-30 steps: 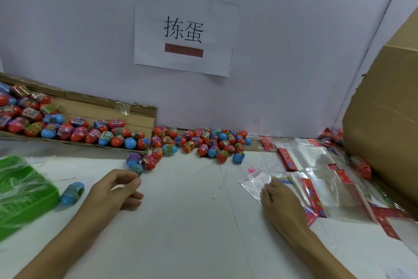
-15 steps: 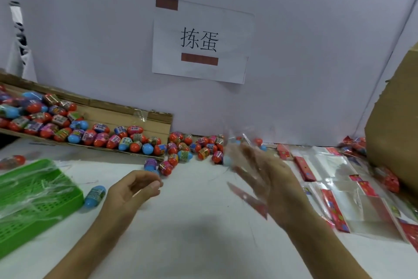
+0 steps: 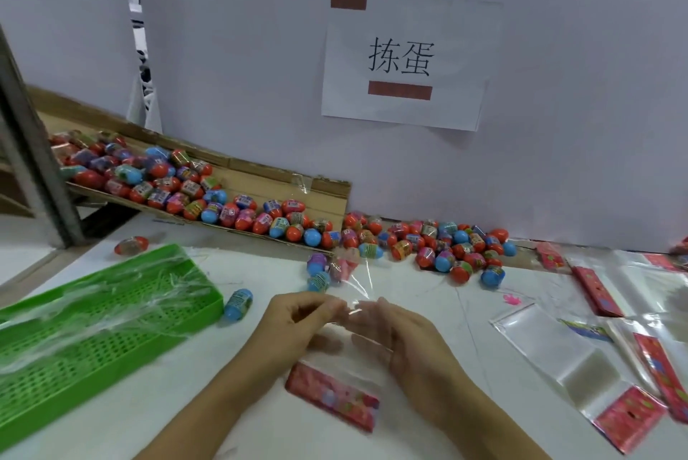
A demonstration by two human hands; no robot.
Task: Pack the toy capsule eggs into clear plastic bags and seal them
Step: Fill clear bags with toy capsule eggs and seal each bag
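My left hand and my right hand meet over the table's middle, both pinching the upper edge of one clear plastic bag. Its red printed header hangs toward me. The bag looks empty. Several red and blue capsule eggs lie in a heap along the wall behind the hands. More eggs fill a cardboard tray at the back left. A blue egg lies alone to the left of my left hand.
A green perforated basket covered with crinkled film takes up the left. Flat clear bags with red headers are spread at the right. A metal post stands at the far left. A paper sign hangs on the wall.
My right hand lifted a clear bag off the pile at the right and carried it to the middle. My left hand came over and took hold of the same bag. The camera turned left.
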